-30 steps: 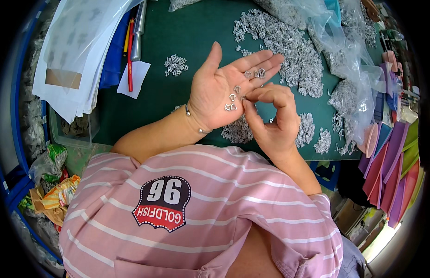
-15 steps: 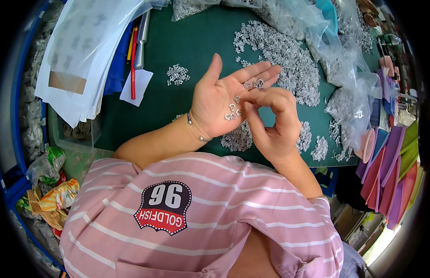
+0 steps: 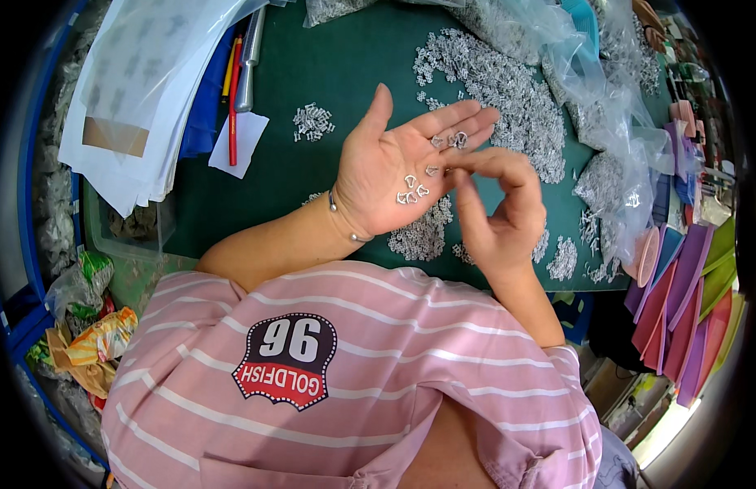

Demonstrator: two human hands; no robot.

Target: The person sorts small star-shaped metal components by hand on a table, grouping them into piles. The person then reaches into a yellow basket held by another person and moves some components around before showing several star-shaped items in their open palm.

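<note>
My left hand [image 3: 394, 167] is palm up, its fingers stretched out flat and the thumb raised. Several small silver heart-shaped metal pieces [image 3: 411, 196] lie loose on its palm, and a few more pieces [image 3: 458, 140] rest along the fingers. My right hand [image 3: 508, 208] is over the left one's finger edge, thumb and index finger brought together in a pinch. A tiny dark bit shows at those fingertips, too small to name. One heart-shaped piece [image 3: 432, 171] lies just beside them. A thin open metal bangle [image 3: 333, 202] circles my left wrist.
On the green tabletop [image 3: 264, 204] lie a large heap of small metal pieces [image 3: 508, 90] and smaller piles [image 3: 312, 122]. Clear plastic bags [image 3: 598, 106] line the right side. Papers [image 3: 133, 98], a red pencil [image 3: 233, 122] and a metal rod [image 3: 247, 73] are at left. Coloured strips [image 3: 687, 301] hang at right.
My right hand has shifted a little to the right, its fingertips moving from the palm's middle toward the finger edge. The pieces on the palm lie slightly differently. My left hand stays nearly still.
</note>
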